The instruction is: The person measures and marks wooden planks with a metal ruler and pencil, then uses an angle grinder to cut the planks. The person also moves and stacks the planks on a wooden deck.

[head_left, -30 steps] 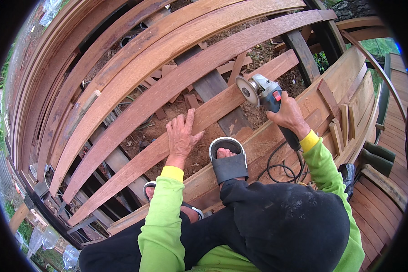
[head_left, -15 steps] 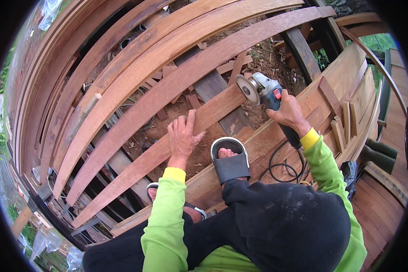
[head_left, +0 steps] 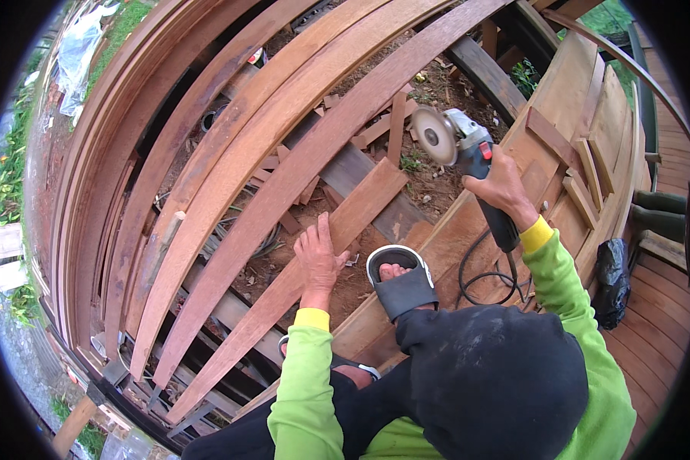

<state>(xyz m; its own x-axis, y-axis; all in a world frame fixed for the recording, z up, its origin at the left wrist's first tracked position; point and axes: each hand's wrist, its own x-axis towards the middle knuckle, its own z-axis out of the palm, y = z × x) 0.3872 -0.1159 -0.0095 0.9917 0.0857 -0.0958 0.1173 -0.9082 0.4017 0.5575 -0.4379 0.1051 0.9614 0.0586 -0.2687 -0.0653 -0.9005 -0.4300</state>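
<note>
My right hand [head_left: 504, 190] is wrapped round the body of an angle grinder [head_left: 471, 144]. Its round cutting disc [head_left: 431, 134] hangs past the far end of a narrow wooden plank [head_left: 372, 201], with a gap between the two. My left hand [head_left: 320, 259] lies on that plank with its fingers stretched out over the top face. The plank slants from lower left to upper right and rests across dark beams [head_left: 345, 172]. Whether the disc is spinning I cannot tell.
Long planks [head_left: 314, 157] run alongside beyond my left hand. Wood offcuts [head_left: 397, 126] litter the soil below. The grinder's black cord [head_left: 464, 276] loops beside my sandalled foot [head_left: 402, 284]. Short wood pieces [head_left: 583, 195] lie on wide boards at right, near a black plastic bag [head_left: 612, 284].
The grinder has come away from the plank's end, which it met before, and moved up and to the right. My left hand stays on the plank. The whole view has shifted slightly.
</note>
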